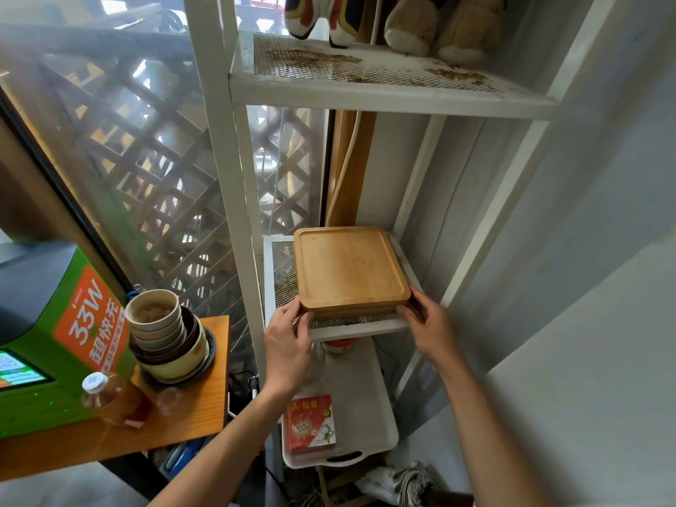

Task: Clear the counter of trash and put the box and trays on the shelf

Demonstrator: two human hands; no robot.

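A tall white metal shelf unit [234, 148] with mesh decks fills the middle of the view; three decks show, the top one carrying two plush toys [395, 20], the lowest a white plastic handled tray [369, 408] with one red packet [311, 424] lying in it. On the middle mesh deck [280, 272] sits a stack of square wooden trays [347, 268] with raised rims and rounded corners; one top tray shows fully and at least one more edge shows beneath it, though the exact count cannot be told. The stack leaves a bare strip of mesh on its left and along the front edge, while its right side lies close to the deck's right rail. To the left, an orange wooden worktop [175, 422] holds one green charging kiosk [47, 345], one stack of nested bowls [166, 334] near its far right edge, and one clear bottle [109, 397] of brown liquid with a white cap. The left hand [289, 342] has its fingers clamped on the stack's near left corner, and the right hand [431, 323] grips the near right corner, thumb on the front edge.
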